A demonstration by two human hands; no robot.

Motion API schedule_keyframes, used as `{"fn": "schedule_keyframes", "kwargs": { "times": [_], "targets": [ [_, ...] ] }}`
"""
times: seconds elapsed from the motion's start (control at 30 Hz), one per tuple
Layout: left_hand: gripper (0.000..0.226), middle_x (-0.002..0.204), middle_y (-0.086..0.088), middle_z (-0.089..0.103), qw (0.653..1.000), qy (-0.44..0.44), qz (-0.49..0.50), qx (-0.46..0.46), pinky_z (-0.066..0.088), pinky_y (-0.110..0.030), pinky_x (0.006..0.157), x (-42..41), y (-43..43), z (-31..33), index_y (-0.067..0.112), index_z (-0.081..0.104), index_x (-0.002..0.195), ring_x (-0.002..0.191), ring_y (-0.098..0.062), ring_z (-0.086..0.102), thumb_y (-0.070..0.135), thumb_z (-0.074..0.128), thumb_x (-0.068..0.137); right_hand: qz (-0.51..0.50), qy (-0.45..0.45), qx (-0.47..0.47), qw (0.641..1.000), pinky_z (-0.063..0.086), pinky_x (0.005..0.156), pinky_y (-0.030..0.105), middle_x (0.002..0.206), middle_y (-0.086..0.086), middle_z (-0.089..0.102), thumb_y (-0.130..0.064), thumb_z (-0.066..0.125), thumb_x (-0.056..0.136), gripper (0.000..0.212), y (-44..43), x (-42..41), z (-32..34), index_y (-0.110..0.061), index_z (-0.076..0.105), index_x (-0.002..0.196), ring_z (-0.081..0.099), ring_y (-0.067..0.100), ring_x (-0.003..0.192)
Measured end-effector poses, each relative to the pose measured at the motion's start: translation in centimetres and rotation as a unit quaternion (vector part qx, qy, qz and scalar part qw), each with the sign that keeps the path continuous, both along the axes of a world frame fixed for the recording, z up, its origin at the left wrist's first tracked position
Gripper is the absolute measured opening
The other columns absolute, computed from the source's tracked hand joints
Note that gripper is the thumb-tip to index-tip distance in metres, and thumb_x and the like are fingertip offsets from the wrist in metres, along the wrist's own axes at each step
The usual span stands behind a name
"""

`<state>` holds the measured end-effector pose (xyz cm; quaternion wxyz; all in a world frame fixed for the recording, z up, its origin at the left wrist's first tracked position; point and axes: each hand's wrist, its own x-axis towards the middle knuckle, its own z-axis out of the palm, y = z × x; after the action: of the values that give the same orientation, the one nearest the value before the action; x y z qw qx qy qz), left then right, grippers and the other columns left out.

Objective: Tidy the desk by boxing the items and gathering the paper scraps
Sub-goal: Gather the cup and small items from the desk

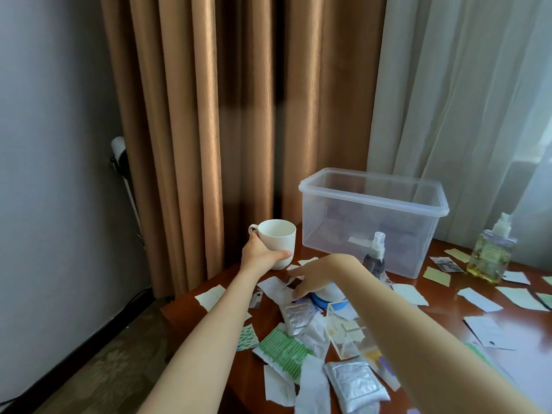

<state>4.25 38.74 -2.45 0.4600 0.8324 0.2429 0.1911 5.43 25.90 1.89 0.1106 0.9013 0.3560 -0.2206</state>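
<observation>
At far left corner of the desk point(442, 312): white mug point(277, 243), my left hand point(258, 253) gripping its body, fingers curled across the front. Whether its base touches the wood, I cannot tell. Right hand point(310, 279) just beside, palm down, fingertips bent onto a crumpled white scrap point(274, 286); whether they pinch it, I cannot tell. Blue-rimmed roll point(328, 297) under that wrist. Clear plastic box point(370, 201) stands behind, lid off, small spray bottle point(375, 258) against its front wall. Paper scraps point(478, 298) scattered right, round a yellow liquid bottle point(490, 252). Foil packets point(355, 383) and a green-striped packet point(283, 351) lie nearest me.
</observation>
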Motion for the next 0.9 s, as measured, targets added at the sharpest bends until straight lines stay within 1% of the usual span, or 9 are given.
{"fn": "schedule_keyframes", "kwargs": {
  "times": [0.2,0.3,0.37,0.5,0.63,0.77,0.87,0.9],
  "targets": [
    [0.081,0.137,-0.009,0.046,0.999,0.026,-0.031,0.019,0.043,-0.039,0.101,-0.7,0.1,0.9,0.012,0.029,0.141,0.127,-0.025,0.045,0.023,0.077,0.076,-0.019,0.001,0.020,1.000,0.023,0.113,0.040,0.158,0.003,0.015,-0.038,0.049,0.095,0.066,-1.0,-0.9,1.2,-0.029,0.014,0.150,0.017,0.026,0.144],
    [0.079,0.138,-0.009,0.046,0.998,0.026,-0.045,0.019,0.042,-0.038,0.102,-1.1,0.1,1.1,0.011,0.029,0.141,0.128,-0.025,0.044,0.019,0.075,0.078,-0.026,-0.012,0.016,0.999,0.023,0.113,0.039,0.158,0.003,0.013,-0.037,0.049,0.095,0.066,-1.5,-1.2,1.3,-0.027,0.015,0.151,0.018,0.026,0.144],
    [0.080,0.140,-0.009,0.044,0.998,0.028,-0.053,0.022,0.041,-0.038,0.103,-1.2,0.1,1.0,0.011,0.025,0.143,0.129,-0.026,0.043,0.018,0.073,0.080,-0.026,-0.017,0.019,0.999,0.025,0.112,0.039,0.158,0.003,0.014,-0.038,0.049,0.094,0.066,-1.6,-1.3,1.1,-0.027,0.016,0.151,0.020,0.026,0.143],
    [0.079,0.140,-0.009,0.043,0.996,0.038,-0.073,0.037,0.040,-0.038,0.104,-1.2,0.5,0.9,0.010,0.022,0.145,0.130,-0.025,0.042,0.019,0.070,0.083,-0.035,-0.007,0.035,0.999,0.027,0.111,0.041,0.156,0.004,0.019,-0.035,0.050,0.094,0.064,-1.5,-1.3,0.6,-0.028,0.019,0.150,0.022,0.028,0.142],
    [0.078,0.139,-0.009,0.044,0.994,0.053,-0.092,0.040,0.039,-0.037,0.105,-1.2,0.7,1.1,0.008,0.020,0.146,0.129,-0.025,0.042,0.017,0.068,0.085,-0.041,0.000,0.036,0.999,0.027,0.112,0.042,0.156,0.004,0.021,-0.034,0.051,0.093,0.065,-1.3,-0.9,-0.1,-0.029,0.019,0.149,0.023,0.028,0.142],
    [0.080,0.139,-0.009,0.044,0.992,0.067,-0.103,0.039,0.037,-0.037,0.105,-1.4,0.8,1.6,0.010,0.018,0.148,0.129,-0.025,0.041,0.014,0.067,0.084,-0.041,-0.004,0.037,0.998,0.027,0.111,0.041,0.156,0.004,0.019,-0.035,0.051,0.093,0.065,-1.2,-1.0,0.3,-0.030,0.018,0.149,0.022,0.028,0.142],
    [0.082,0.139,-0.008,0.045,0.989,0.099,-0.104,0.033,0.038,-0.038,0.107,-1.7,0.8,1.9,0.011,0.024,0.145,0.128,-0.025,0.043,0.011,0.072,0.079,-0.043,-0.008,0.042,0.998,0.024,0.112,0.041,0.157,0.003,0.016,-0.034,0.050,0.094,0.064,-1.5,-1.3,0.6,-0.030,0.018,0.150,0.019,0.027,0.143],
    [0.081,0.138,-0.009,0.045,0.988,0.116,-0.098,0.035,0.039,-0.036,0.105,-1.9,0.7,2.1,0.008,0.026,0.143,0.128,-0.026,0.043,0.009,0.073,0.077,-0.044,-0.013,0.047,0.998,0.024,0.112,0.041,0.158,0.002,0.015,-0.033,0.050,0.094,0.064,-1.6,-1.3,0.7,-0.030,0.019,0.150,0.019,0.026,0.143]
  ]
}}
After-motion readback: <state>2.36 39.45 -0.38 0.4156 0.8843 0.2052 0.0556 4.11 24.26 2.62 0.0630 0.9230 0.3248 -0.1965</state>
